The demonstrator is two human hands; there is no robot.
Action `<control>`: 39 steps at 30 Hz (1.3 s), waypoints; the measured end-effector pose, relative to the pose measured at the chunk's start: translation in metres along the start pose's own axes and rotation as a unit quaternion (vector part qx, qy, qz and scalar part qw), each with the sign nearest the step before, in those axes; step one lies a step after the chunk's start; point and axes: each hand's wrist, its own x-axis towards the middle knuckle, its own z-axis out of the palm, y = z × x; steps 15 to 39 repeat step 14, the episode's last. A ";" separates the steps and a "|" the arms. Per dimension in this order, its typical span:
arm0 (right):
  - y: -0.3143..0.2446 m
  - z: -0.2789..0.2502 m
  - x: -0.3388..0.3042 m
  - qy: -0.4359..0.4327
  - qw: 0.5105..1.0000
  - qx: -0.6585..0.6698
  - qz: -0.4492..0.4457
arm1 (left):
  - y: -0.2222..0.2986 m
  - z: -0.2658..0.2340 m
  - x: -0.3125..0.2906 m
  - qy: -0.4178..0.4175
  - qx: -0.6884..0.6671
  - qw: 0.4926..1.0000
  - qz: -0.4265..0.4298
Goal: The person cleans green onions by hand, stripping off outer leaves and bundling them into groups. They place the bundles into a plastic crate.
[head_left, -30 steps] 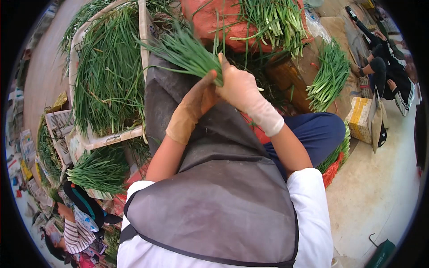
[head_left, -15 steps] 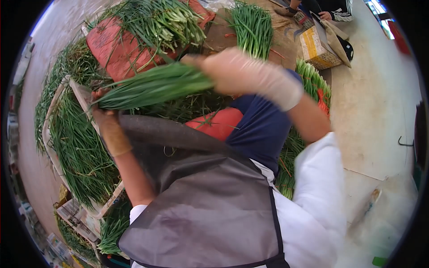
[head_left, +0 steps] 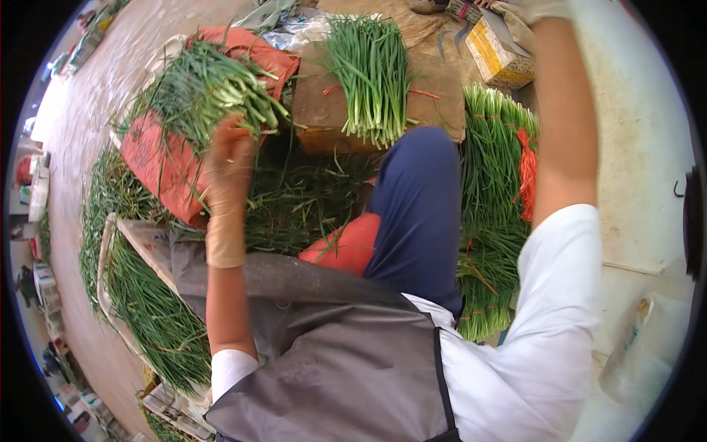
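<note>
My left hand (head_left: 227, 166), in a thin pale glove, is raised at the cut stalk ends of a loose pile of garlic chives (head_left: 188, 96). Motion smears its fingers, so whether they grip any stalks is unclear. Beneath that pile lies a red sack (head_left: 155, 158). My right arm stretches far out to the upper right. Only the gloved wrist of my right hand (head_left: 545, 9) shows at the top edge; its fingers are cut off. Between my arms, a thick bunch of chives (head_left: 372, 74) rests on a brown board (head_left: 313, 107), pale ends towards me.
Tied chive bundles (head_left: 490, 162) with red strings (head_left: 526, 173) line the right side of my knee. A basket (head_left: 140, 247) full of greens stands at left. Far right is a yellow-and-white box (head_left: 501, 51), with another person's hand (head_left: 483, 4) behind it. Loose leaves lie below the board.
My right hand has swung from the middle to the top right edge. The chives it held across my lap are no longer visible there. My left hand has moved up to the pile.
</note>
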 end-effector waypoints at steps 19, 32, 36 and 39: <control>-0.043 0.109 -0.322 -0.545 0.755 0.084 0.354 | -0.115 0.245 0.109 -0.133 0.069 0.974 -0.170; -0.043 0.109 -0.322 -0.545 0.755 0.084 0.354 | -0.115 0.245 0.109 -0.133 0.069 0.974 -0.170; -0.043 0.109 -0.322 -0.545 0.755 0.084 0.354 | -0.115 0.245 0.109 -0.133 0.069 0.974 -0.170; -0.043 0.109 -0.322 -0.545 0.755 0.084 0.354 | -0.115 0.245 0.109 -0.133 0.069 0.974 -0.170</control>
